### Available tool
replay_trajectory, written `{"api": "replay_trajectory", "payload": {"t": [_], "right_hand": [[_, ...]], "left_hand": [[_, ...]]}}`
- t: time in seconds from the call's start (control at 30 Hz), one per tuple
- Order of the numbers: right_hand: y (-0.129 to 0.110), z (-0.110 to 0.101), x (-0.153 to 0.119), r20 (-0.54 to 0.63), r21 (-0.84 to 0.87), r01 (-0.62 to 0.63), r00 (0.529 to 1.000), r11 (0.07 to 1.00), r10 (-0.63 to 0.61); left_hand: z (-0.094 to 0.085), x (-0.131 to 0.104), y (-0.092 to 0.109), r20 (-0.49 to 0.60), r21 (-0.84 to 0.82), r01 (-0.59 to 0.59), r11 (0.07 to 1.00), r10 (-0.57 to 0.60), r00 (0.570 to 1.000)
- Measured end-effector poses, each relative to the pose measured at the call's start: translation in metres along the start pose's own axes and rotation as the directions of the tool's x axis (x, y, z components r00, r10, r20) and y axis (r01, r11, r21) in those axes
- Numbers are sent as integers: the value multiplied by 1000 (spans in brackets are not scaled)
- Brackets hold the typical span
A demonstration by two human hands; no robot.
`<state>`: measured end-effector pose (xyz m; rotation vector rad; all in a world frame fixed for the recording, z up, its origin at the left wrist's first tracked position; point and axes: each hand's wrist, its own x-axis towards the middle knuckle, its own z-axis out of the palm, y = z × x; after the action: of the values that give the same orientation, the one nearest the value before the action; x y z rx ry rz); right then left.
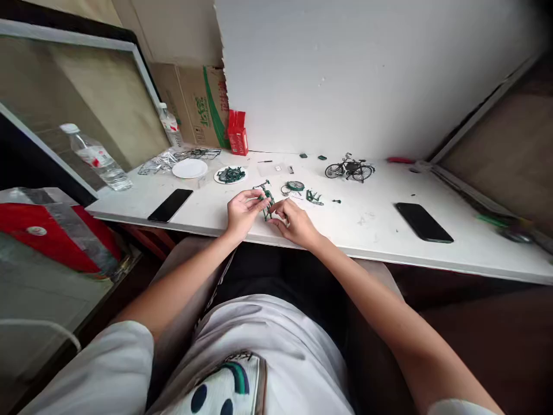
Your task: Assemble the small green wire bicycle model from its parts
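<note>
My left hand (242,211) and my right hand (296,222) meet at the front edge of the white table (371,222), both gripping a small green model bicycle frame (266,199). The left fingers pinch its upper part, the right fingers hold its lower end. Just beyond lie a green wheel (295,185) and small green parts (314,197). A finished dark model bicycle (349,169) stands farther back on the right.
Two black phones lie flat, one at the left (170,204), one at the right (423,222). White plates (190,168), one holding green parts (230,174), plastic bags, two water bottles (95,157), a red box (238,137) and a cardboard box (194,104) stand at the back left.
</note>
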<state>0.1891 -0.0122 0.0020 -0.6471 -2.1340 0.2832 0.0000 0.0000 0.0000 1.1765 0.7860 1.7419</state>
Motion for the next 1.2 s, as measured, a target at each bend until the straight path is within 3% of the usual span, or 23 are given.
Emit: {"api": "replay_trajectory", "payload": {"t": [0.27, 0.67, 1.2], "right_hand": [[-3, -5, 3, -3, -17, 40, 999, 999, -40], [-3, 7, 1, -53, 217, -95, 993, 972, 109], [-9, 6, 2, -80, 254, -130, 985, 958, 155]], "left_hand": [[-3, -1, 0, 57, 6, -4, 1000, 4, 998], [-3, -1, 4, 82, 2, 33, 999, -33, 996], [-4, -1, 2, 77, 37, 2, 999, -5, 997]]}}
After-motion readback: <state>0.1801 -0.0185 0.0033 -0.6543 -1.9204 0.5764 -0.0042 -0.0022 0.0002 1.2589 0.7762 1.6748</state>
